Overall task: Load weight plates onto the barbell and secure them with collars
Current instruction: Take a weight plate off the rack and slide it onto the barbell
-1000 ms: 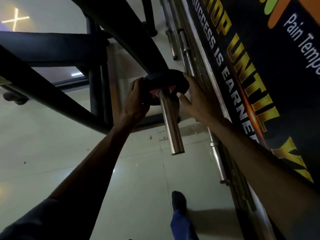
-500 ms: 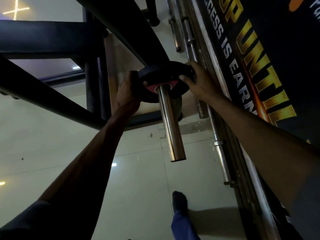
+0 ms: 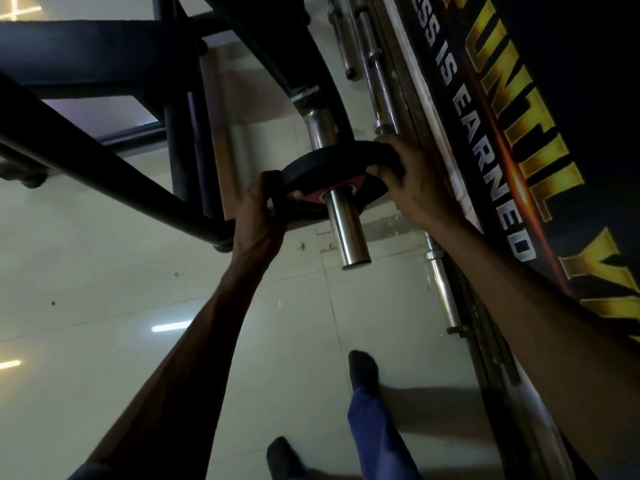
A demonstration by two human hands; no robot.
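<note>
Black plate (image 3: 332, 161) sits on the barbell sleeve (image 3: 348, 230), my left hand (image 3: 258, 216) and right hand (image 3: 415, 181) gripping its rim; next, I reckon, push it farther on.

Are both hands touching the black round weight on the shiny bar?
Touching. The head view shows the left hand curled over the plate's near-left rim and the right hand gripping its right rim, with the bar through its middle.

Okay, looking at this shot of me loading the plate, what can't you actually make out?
Head view only:
- Weight plate: markings unreadable, dim and edge-on.
- Barbell sleeve: inner end hidden by the plate and dark rack frame.
- Collars: none visible.
- Left hand, right hand: fingertips hidden behind the plate.
</note>
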